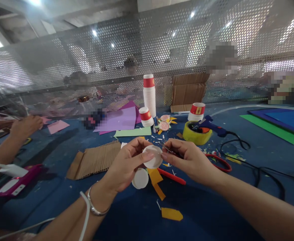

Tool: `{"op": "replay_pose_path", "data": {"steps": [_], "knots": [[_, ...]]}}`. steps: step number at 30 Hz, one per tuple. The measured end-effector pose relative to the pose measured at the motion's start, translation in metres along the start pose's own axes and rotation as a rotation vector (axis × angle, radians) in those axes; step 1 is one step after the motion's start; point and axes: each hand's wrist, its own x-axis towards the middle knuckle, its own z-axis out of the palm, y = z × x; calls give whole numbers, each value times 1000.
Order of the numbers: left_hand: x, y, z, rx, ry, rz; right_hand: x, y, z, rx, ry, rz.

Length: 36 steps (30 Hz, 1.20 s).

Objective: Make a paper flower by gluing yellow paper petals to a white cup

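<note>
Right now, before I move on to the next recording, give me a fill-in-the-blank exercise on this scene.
1. The left hand holds a ____ paper cup, and the right hand pinches a thin pin against it.
2. The blue glue gun lies beside a roll of tape coloured ____.
3. The tall stack of cups has a ____ band at its top.
4. The corrugated cardboard lies to the ____ of both hands.

Missing words: white; yellow; red; left.
</note>
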Motion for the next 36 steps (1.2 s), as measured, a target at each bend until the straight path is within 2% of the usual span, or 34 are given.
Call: {"op": "replay_pose_path", "data": {"steps": [9, 13, 19, 24, 32, 34, 36], "knots": [[0, 6, -10, 73, -333, -26, -1, 3, 0, -96, 52, -37], [2, 8, -15, 138, -419, -40, -1, 0, 0, -140, 52, -27], [2, 11, -16, 183, -399, -35, -3, 0, -3, -188, 55, -34], [2, 7, -15, 94, -381, 28, -1, 1, -3, -187, 69, -49], [3, -1, -14, 128, -462, 154, -2, 6, -3, -208, 108, -73], [3, -1, -14, 119, -492, 127, -3, 5, -3, -260, 122, -98], [2, 0, -15, 98, -477, 42, -4, 5, -3, -323, 134, -119]]}}
